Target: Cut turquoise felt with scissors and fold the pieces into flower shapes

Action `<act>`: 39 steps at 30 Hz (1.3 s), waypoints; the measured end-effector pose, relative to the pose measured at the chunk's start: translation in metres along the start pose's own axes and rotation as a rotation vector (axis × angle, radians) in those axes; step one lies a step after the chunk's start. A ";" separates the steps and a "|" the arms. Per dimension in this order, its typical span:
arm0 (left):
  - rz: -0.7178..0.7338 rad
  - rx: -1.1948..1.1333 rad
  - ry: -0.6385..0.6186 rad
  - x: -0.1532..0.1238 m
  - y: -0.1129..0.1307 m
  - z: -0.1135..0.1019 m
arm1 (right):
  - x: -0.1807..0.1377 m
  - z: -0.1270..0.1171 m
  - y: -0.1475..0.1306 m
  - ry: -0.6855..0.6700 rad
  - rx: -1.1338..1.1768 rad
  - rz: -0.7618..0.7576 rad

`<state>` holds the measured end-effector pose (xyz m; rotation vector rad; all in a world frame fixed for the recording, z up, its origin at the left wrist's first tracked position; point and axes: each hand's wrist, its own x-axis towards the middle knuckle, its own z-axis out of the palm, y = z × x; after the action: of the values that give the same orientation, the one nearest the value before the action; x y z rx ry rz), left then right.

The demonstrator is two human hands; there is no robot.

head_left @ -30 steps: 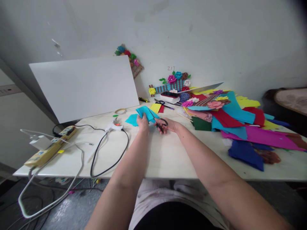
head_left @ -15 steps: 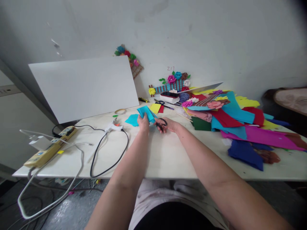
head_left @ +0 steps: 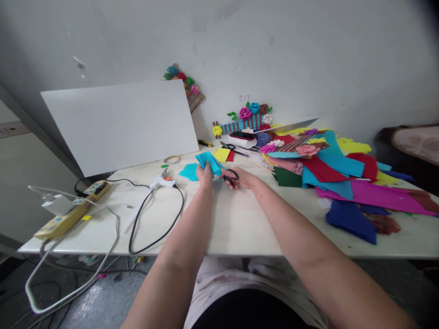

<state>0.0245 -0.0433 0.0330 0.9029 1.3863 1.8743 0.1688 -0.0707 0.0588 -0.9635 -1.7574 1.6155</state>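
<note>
Two bare hands meet at the centre of the frame above the pale tabletop (head_left: 240, 219). The left hand (head_left: 205, 176) pinches a folded turquoise felt piece (head_left: 207, 161), fingers closed on its lower edge. The right hand (head_left: 242, 177) grips black-handled scissors (head_left: 229, 176), blades pointing up-left into the felt. Left of them lies a white glue gun (head_left: 163, 181); a heap of coloured felt sheets (head_left: 343, 173) fills the right.

Both forearms (head_left: 187, 237) are bare down to the left grip (head_left: 205, 173) and right grip (head_left: 243, 178). A pale pinkish-white fabric top (head_left: 226, 276), creased and faintly speckled, covers the torso. A black fabric garment (head_left: 247, 310) lies beneath it.
</note>
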 end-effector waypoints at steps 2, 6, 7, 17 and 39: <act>-0.001 0.000 0.004 -0.001 0.001 0.000 | 0.000 0.000 0.000 0.010 -0.003 0.003; -0.006 -0.010 -0.001 -0.001 0.001 0.000 | 0.000 0.000 0.001 0.025 -0.011 -0.003; -0.010 -0.010 -0.003 -0.001 0.001 0.000 | 0.001 0.000 0.001 0.030 -0.013 -0.003; -0.003 -0.008 0.004 -0.001 0.002 -0.001 | 0.000 0.005 -0.002 0.057 -0.038 0.006; 0.007 -0.007 -0.091 -0.009 0.006 0.001 | -0.001 0.001 0.000 0.037 0.023 0.001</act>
<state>0.0299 -0.0519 0.0375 0.9787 1.3230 1.8192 0.1687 -0.0716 0.0586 -0.9772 -1.7104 1.6052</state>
